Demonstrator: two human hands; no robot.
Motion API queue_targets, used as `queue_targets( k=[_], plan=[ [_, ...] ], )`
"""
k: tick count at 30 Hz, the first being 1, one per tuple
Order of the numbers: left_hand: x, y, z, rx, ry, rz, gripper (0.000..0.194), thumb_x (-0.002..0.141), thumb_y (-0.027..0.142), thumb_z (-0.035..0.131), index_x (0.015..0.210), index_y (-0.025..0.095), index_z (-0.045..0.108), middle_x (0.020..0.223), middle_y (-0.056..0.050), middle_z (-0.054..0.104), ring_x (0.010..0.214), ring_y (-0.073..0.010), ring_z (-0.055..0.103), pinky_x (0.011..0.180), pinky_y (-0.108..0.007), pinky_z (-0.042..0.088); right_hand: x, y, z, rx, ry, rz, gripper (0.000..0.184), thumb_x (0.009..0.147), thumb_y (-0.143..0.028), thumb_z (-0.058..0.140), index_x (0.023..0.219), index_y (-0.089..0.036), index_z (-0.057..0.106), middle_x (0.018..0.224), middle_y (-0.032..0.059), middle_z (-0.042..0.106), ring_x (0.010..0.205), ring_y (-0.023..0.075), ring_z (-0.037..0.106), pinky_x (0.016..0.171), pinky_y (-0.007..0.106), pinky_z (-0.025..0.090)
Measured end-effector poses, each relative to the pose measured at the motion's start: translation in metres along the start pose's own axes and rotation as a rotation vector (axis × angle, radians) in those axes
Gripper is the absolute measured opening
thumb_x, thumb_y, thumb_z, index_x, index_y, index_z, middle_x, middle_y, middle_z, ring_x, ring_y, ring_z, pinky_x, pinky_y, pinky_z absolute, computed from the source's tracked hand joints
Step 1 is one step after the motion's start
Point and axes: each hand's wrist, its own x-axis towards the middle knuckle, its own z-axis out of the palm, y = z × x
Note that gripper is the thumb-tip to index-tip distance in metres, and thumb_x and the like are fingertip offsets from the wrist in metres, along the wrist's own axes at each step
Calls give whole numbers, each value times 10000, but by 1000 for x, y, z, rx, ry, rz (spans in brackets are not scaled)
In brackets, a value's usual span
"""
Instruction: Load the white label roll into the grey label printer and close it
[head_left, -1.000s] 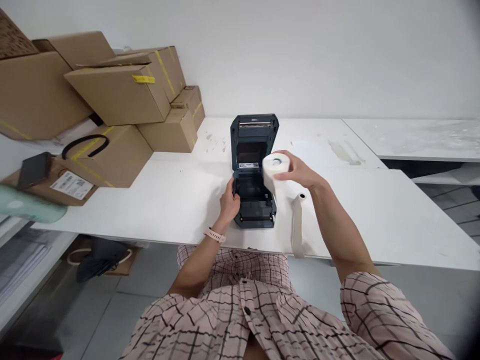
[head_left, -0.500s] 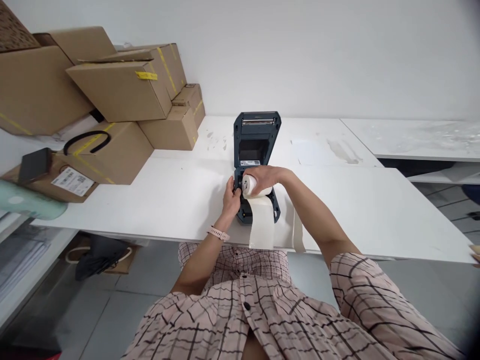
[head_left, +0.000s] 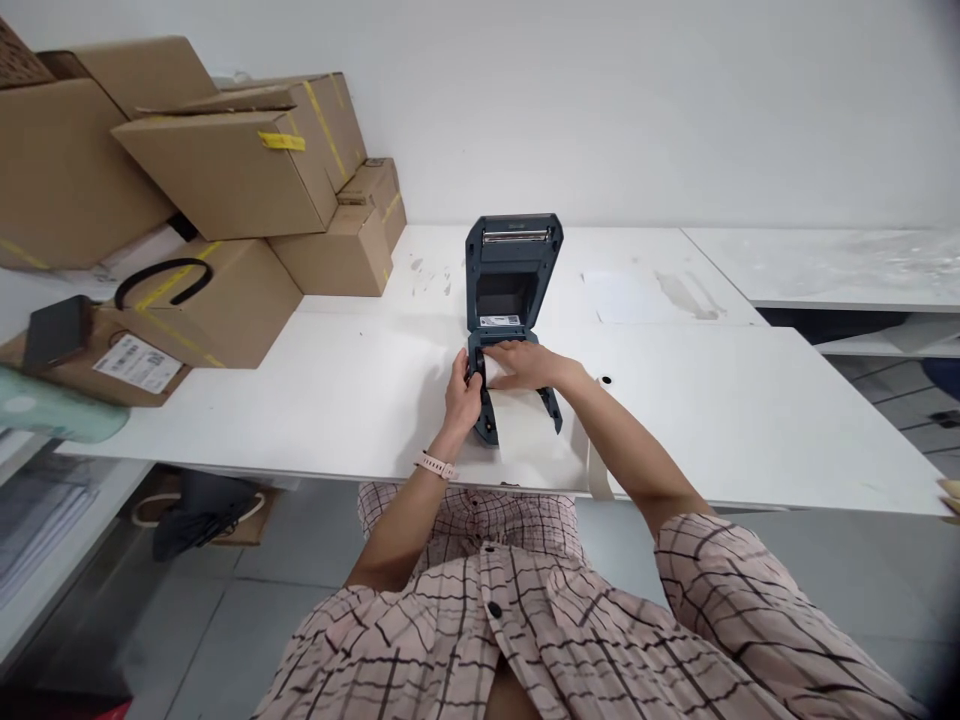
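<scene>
A dark blue-grey label printer [head_left: 486,425] stands on the white table with its lid [head_left: 512,270] raised. Inside its bay sits a roll of white labels [head_left: 494,372], mostly hidden under my right hand. From the roll a loose strip of labels [head_left: 525,425] runs out toward the table's front edge. My right hand [head_left: 523,365] lies over the roll from above, fingers bent around it and pointing left. My left hand [head_left: 463,392] grips the printer's left side, thumb at the inner edge by the roll's end and fingers along the outside.
Cardboard boxes [head_left: 217,175] are stacked at the left, with a black looped strap [head_left: 161,270] on one. A mint-green cylinder [head_left: 60,405] lies at the left edge. A loose paper strip [head_left: 598,470] hangs over the front edge, and a small black spot [head_left: 607,380] shows beside my right forearm.
The label roll has gone down into the printer's bay, with my right hand lower and flatter over it. My left hand stays on the printer's left side. The view has shifted slightly.
</scene>
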Motion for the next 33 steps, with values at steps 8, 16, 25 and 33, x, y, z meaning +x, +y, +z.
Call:
queue_targets(
  k=[8,16,25,33],
  plan=[
    [2,-3,0,52,34,47,566,984,261,498,1548,273,457,1668,-70,463,1543,-273,438,1282,-460,362,-90,-46,66,86,308,-44,539,1079,-470,440,1562,-239,499,1657,145,468,1550,370,427,1250,631,398],
    [1,2,0,39,37,66,570,960,212,494,1530,207,472,1648,-99,484,1534,-246,445,1281,-404,358,-92,-57,81,77,354,17,579,1087,-509,399,1571,-207,497,1706,162,368,1597,370,331,1265,602,389],
    [0,0,-3,45,6,76,578,989,352,534,1551,248,454,1685,-97,429,1566,-289,396,1290,-457,341,-99,-53,77,169,319,-30,610,1064,-564,446,1587,-250,474,1724,129,339,1617,369,280,1270,641,353],
    [1,-2,-3,0,-12,23,587,994,378,551,1562,284,436,1696,-79,417,1553,-307,416,1264,-462,396,-70,12,-17,528,903,76,658,1027,-693,414,1596,-364,428,1700,12,409,1616,311,298,1325,575,271]
  ],
)
